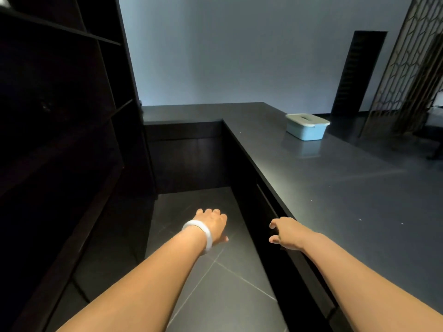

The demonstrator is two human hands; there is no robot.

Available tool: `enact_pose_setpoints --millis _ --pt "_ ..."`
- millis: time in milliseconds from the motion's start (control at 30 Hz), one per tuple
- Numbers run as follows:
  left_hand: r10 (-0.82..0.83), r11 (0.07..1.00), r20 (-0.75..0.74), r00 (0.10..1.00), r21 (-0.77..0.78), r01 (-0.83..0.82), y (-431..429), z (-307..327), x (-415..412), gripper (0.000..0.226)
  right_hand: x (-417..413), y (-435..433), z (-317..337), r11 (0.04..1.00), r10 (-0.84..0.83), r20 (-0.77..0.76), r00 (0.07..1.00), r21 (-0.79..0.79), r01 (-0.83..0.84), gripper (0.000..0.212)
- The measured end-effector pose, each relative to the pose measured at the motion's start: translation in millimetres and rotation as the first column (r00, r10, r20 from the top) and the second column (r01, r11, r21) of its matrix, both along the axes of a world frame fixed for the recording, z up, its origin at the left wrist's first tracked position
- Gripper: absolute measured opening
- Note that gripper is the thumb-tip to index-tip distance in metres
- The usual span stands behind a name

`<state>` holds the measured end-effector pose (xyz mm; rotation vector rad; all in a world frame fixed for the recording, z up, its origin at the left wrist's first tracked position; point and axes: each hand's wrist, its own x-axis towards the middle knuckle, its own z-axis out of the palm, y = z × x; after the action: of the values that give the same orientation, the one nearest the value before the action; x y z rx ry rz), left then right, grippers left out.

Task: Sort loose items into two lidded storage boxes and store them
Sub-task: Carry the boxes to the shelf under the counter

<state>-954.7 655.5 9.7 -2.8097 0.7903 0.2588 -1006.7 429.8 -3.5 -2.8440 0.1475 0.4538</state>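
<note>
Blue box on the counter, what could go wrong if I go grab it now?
The box sits far off, near the counter's far edge; a one-handed drag on that glossy top might push it off. The aisle between the shelves and counter is dark and narrow, so your right hand could bump the counter edge.

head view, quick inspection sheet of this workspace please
surface: glossy dark grey L-shaped countertop, few tiny specks
job's things: one light blue plastic storage box, pale lid on, on the far countertop; second box not in view
clutter: nothing seen
hands: left hand, white bangle at wrist, relaxed above the grey tiled floor, empty; right hand loosely curled at countertop edge, empty
cables: nothing seen
surroundings: dark shelving unit left, pale wall behind, dark lattice screen right
</note>
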Motion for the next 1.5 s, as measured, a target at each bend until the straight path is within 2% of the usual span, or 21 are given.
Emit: enact_pose_setpoints --millis 200,467,800,1133,1300,1500 --pt "-0.092 0.996 0.012 0.996 -0.013 0.092 -28 14 172 0.051 147 -30 12 0.992 -0.128 0.001 0.992 0.021 0.128 0.051" --pt "-0.258 0.966 0.045 0.965 0.009 0.258 -118 4 357 0.054 312 -106 2 0.969 -0.246 0.034 0.969 0.031 0.245 0.055" --pt "-0.392 0.920 -0.020 0.920 -0.020 0.391 -232 -13 565 0.051 476 -206 -15 0.910 -0.413 -0.018 0.910 0.038 0.414 0.048" --pt "-0.641 0.767 0.020 0.767 0.019 0.641 -330 -13 775 0.052 618 -267 -12 0.762 -0.647 0.004 0.763 -0.052 0.646 0.052" --pt "-0.739 0.674 0.017 0.674 0.035 0.738 -386 -6 842 0.053 674 -297 -5 0.671 -0.741 0.006 0.672 -0.032 0.740 0.053" --pt "-0.780 0.626 0.020 0.625 0.021 0.780 -462 -1 911 0.053 730 -353 -9 0.586 -0.810 0.020 0.586 -0.001 0.810 0.051"
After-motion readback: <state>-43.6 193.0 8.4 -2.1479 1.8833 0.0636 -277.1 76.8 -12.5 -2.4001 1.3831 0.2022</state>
